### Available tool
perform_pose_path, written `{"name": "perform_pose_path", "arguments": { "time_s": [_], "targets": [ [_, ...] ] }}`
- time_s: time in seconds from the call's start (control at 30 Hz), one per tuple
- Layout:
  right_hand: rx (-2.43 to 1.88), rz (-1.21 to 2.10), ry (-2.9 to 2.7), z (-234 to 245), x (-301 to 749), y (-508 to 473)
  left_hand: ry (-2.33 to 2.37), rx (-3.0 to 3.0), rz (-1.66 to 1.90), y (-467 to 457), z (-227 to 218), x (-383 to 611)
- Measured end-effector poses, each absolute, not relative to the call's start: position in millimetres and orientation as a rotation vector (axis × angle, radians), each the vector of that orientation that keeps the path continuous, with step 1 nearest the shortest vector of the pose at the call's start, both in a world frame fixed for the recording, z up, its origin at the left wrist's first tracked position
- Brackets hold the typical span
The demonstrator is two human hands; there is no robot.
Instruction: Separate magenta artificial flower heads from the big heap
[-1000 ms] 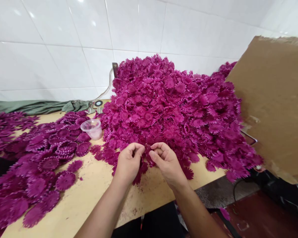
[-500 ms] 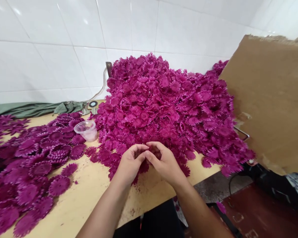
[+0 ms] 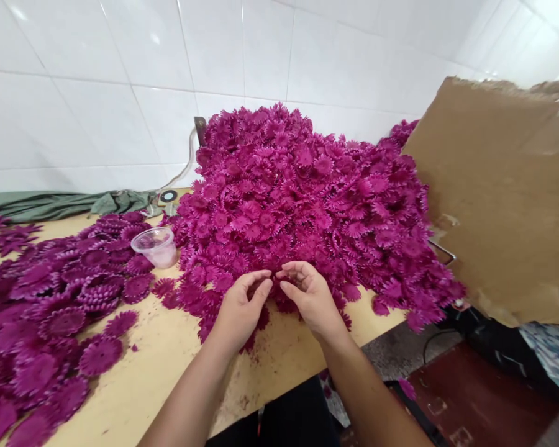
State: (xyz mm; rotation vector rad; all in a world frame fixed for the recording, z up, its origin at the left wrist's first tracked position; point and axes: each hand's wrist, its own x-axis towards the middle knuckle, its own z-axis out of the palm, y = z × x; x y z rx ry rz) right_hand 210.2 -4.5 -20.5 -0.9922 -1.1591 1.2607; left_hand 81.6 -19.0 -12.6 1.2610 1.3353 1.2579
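Observation:
My left hand (image 3: 242, 305) and my right hand (image 3: 314, 301) face each other just above the front edge of the big heap of magenta artificial flower pieces (image 3: 302, 192). The thumb and forefinger of each hand curve together in a pinch, with the tips of the two hands a small gap apart. Whatever lies between the fingertips blends into the magenta behind, so I cannot make it out. Flat toothed flower discs lie under and around both hands. To the left, a clear plastic cup (image 3: 154, 248) with pale contents stands beside the heap.
A second spread of larger magenta flower discs (image 3: 60, 323) covers the left of the wooden table (image 3: 153, 372). Cardboard (image 3: 498, 198) rises at the right. Green cloth (image 3: 65, 207) lies along the tiled wall. A dark red surface (image 3: 484, 391) is below right.
My fingertips, which touched each other before, are now slightly apart. The whole view has shifted a little, so the things appear further left.

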Motion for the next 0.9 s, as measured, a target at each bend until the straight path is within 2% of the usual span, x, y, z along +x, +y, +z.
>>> {"name": "perform_pose_path", "arguments": {
  "time_s": [0.13,0.43,0.67,0.9],
  "targets": [
    [-0.968,1.261,-1.140,-17,205,-6,1.215,1.304,1.192,-21,-11,86],
    [-1.065,1.172,-1.220,-18,202,-6,1.312,1.296,1.377,-18,-16,81],
    [-1.247,0.515,-1.536,-16,197,-9,1.389,1.549,1.364,-25,-19,85],
    [-1.258,0.441,-1.611,-18,194,-3,1.437,1.584,1.334,-24,-18,75]
  ]
}}
